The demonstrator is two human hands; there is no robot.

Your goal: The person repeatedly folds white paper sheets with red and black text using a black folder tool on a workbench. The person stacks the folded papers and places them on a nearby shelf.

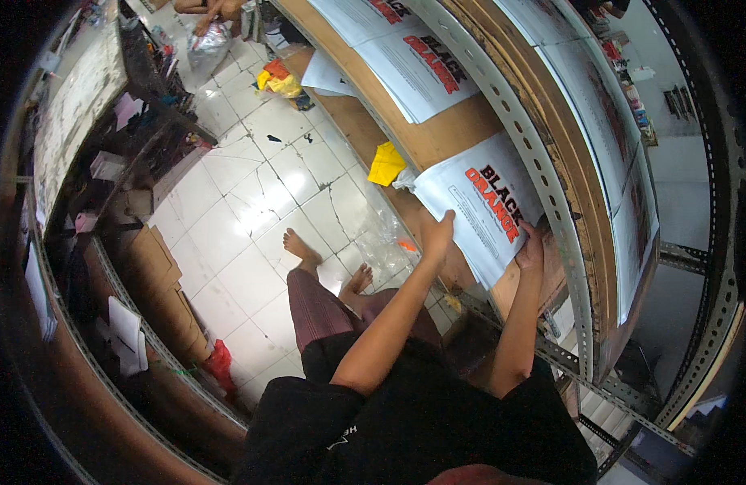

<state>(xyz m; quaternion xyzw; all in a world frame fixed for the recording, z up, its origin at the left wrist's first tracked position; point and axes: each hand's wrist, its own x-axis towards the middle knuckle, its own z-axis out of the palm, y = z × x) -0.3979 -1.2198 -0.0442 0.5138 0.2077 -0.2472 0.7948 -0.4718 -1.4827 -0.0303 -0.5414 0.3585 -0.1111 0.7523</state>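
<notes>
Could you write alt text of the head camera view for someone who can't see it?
Seen from above, a person's left hand and right hand press on a white printed sheet lying on a wooden shelf, above a white tiled floor.

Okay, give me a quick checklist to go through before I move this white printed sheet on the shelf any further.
1. Left hand on the white printed sheet, at its near edge: ok.
2. Right hand on the sheet's lower corner: ok.
3. Sheet lying flat on the wooden shelf: ok, though its lower end overhangs the front edge.
4. Yellow cloth clear of the sheet: cannot tell, it lies close to the far corner.
5. Clear plastic bag on the floor away from the bare feet: not ok, it lies right beside them.
</notes>
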